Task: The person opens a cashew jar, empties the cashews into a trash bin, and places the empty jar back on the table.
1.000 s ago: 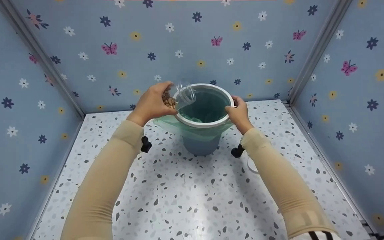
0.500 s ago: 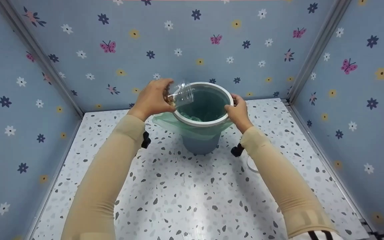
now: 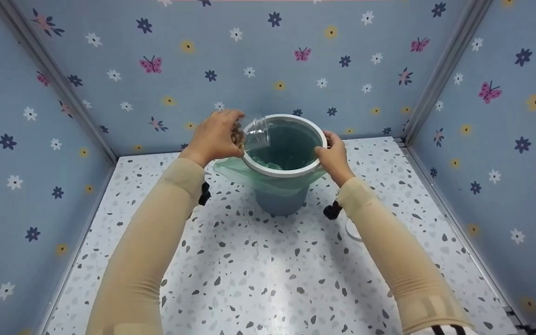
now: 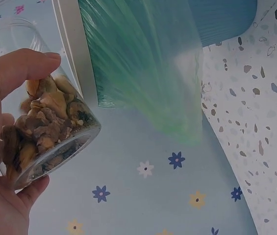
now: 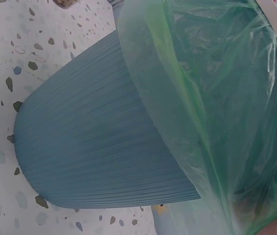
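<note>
My left hand (image 3: 216, 136) grips a clear jar (image 3: 255, 135), its fingers and thumb wrapped round the base end. The jar lies tipped on its side, its mouth over the left part of a blue ribbed trash bin (image 3: 281, 202). Brown, wrinkled lumps (image 4: 50, 117) are heaped in the base end of the jar. A green bag (image 3: 272, 184) lines the bin and hangs over its outside under a white rim ring (image 3: 283, 173). At the right side of that rim, my right hand (image 3: 334, 158) holds on with the thumb on top; in the right wrist view only its edge shows.
A white ring-shaped lid (image 3: 352, 230) lies on the speckled tabletop (image 3: 258, 279), partly hidden by the right forearm. Flower-patterned panels (image 3: 268, 56) rise behind the bin and on both sides. The bin stands close to the back panel.
My left hand has shifted slightly, and the jar has turned a little, with its mouth still over the bin. The right hand and the bin stay where they were.
</note>
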{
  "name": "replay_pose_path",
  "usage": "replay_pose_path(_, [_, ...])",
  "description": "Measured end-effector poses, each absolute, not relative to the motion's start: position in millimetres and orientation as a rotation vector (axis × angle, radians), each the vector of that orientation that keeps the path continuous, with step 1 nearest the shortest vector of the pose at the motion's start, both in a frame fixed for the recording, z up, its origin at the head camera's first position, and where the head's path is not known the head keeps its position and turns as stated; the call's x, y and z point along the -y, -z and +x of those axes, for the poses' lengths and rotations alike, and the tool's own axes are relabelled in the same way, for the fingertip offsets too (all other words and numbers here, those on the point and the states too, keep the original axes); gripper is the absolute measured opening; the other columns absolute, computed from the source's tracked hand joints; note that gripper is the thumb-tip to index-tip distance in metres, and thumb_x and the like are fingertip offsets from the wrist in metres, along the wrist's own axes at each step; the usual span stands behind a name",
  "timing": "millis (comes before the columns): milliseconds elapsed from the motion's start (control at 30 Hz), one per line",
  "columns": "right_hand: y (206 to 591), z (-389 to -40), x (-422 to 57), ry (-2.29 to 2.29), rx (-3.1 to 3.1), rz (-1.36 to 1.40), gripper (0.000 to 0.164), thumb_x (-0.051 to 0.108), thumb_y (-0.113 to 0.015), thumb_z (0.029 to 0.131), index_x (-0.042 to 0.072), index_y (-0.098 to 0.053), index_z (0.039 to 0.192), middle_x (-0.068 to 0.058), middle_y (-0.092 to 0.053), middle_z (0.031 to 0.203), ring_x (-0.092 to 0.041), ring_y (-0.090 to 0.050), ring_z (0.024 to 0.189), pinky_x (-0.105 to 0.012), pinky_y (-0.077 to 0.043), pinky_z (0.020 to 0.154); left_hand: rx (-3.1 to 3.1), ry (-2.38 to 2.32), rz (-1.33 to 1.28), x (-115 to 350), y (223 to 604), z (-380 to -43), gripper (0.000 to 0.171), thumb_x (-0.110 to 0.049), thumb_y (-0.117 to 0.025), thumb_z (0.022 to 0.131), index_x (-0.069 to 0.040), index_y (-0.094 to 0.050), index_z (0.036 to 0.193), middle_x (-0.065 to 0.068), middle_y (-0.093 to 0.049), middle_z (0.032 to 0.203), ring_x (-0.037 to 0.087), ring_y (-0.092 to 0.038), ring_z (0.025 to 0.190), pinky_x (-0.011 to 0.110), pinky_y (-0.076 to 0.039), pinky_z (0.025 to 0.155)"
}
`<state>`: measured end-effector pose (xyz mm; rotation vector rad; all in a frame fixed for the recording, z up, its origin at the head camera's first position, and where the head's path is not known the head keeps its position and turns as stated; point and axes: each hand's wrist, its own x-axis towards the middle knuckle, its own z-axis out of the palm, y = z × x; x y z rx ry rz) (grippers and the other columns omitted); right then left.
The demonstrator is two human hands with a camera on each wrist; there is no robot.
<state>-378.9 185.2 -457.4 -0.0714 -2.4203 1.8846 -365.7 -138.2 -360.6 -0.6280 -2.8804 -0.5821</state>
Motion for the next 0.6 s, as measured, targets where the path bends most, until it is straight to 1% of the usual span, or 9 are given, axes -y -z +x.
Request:
replay_pose_path(100, [456.4, -378.0, -184.9, -1.878, 2.420, -0.069, 0.061, 0.004, -0.057, 0.103, 0.007, -0.045, 0.162, -0.018, -0.057, 0.156, -0.033, -0.059, 0.142, -0.048, -0.052, 0.119, 2.882, 0.526, -0.635, 136.4, 360.2, -367.2, 0.086, -0.019, -0.089, 0.080, -0.013, -0.052, 0.158, 0.013, -0.059, 0.154, 0.038, -0.053, 0.141, 0.059, -0.043, 0.123])
replay_pose_path(367, [456.8, -378.3, -184.6, -1.862, 2.418, -0.043, 0.059, 0.002, -0.057, 0.102, 0.006, -0.047, 0.160, -0.020, -0.058, 0.155, -0.035, -0.060, 0.140, -0.050, -0.053, 0.117, 2.853, 0.433, -0.659, 133.1, 357.6, -368.3, 0.086, -0.020, -0.090, 0.079, -0.012, -0.055, 0.157, 0.012, -0.063, 0.150, 0.036, -0.056, 0.133, 0.057, -0.045, 0.122])
replay_pose_path(600, [456.8, -377.0, -184.3, -1.880, 2.404, -0.046, 0.062, 0.002, -0.056, 0.102, 0.005, -0.044, 0.163, -0.021, -0.056, 0.156, -0.036, -0.059, 0.142, -0.051, -0.053, 0.117, 2.823, 0.304, -0.695, 130.9, 356.4, -366.8, 0.081, -0.023, -0.090, 0.081, -0.011, -0.056, 0.154, 0.014, -0.064, 0.148, 0.038, -0.057, 0.133, 0.056, -0.047, 0.121])
